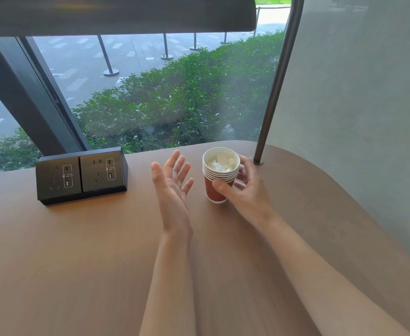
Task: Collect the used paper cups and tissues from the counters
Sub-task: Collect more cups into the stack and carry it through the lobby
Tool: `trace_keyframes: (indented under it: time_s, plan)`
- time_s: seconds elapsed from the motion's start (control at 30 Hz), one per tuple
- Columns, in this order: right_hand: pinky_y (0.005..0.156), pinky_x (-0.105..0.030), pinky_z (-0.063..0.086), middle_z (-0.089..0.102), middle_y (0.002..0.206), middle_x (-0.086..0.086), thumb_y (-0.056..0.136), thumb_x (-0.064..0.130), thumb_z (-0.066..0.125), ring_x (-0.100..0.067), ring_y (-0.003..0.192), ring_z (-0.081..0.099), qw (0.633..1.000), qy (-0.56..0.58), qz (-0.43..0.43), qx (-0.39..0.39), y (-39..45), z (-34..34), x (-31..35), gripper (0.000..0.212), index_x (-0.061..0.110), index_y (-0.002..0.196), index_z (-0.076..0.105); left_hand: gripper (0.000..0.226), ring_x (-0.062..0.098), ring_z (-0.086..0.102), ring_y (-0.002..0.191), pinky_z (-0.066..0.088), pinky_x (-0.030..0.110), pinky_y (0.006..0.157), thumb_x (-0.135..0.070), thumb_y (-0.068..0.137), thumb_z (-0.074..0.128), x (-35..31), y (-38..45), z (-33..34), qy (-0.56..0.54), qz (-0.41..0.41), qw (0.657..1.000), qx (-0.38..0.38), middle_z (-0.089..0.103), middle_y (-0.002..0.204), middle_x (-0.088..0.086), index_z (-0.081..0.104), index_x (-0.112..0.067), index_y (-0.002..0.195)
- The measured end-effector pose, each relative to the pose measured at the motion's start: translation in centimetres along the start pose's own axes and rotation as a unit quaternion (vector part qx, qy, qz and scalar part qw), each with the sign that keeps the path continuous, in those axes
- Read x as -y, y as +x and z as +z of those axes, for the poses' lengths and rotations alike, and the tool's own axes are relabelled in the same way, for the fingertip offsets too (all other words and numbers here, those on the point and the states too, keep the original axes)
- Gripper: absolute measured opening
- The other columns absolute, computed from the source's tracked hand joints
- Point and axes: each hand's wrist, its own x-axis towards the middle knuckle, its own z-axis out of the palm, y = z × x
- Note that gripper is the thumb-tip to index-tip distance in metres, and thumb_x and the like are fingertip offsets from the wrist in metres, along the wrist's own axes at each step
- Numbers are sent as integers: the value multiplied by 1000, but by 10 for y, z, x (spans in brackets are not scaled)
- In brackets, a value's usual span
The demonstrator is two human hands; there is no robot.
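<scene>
Bare counter [77,251] lies nearest. Cup stack [219,177], tissues [222,163] stuffed inside, sits at 1 o'clock, clamped by right hand [244,190]. Left hand [173,187] at 12, fingers spread, nothing held. Risk: one-sided grip, top-heavy stack tipped, tissues spilled.

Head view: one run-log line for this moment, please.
right hand: grips cup stack | tissues: inside top cup | left hand: open, apart | stack: upright on counter
</scene>
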Motion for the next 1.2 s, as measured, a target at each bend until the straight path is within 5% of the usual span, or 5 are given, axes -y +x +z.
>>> trace_keyframes:
  time_s: [0.57,0.77,1.0,1.2]
  plan:
    - [103,-41,54,66,130,2,81,34,84,-18,120,63,1000,-10,4,-6,-6,-2,-4,62,33,134,52,74,8,55,132,39,36,112,-70,86,17,1,-3,4,19,0,1000,10,56,149,-1,57,-33,135]
    - [100,-39,56,67,129,-1,76,39,83,-18,116,65,1000,-8,-5,-22,-22,-6,-4,69,29,137,52,67,11,55,134,37,42,117,-60,104,7,8,-5,6,31,-2,999,7,55,150,1,56,-30,139]
    - [99,-44,57,69,125,-1,76,33,87,-19,115,67,997,49,6,-56,-55,-18,0,63,32,131,56,71,8,56,132,39,37,113,-69,87,17,2,-30,17,49,-6,998,33,58,146,-3,58,-34,133]
    - [83,-28,58,73,118,-1,69,44,84,-19,104,73,992,110,7,-57,-83,-31,23,68,28,130,60,74,9,60,129,42,38,109,-71,88,18,-3,-70,14,30,-22,999,37,63,141,-4,62,-32,133]
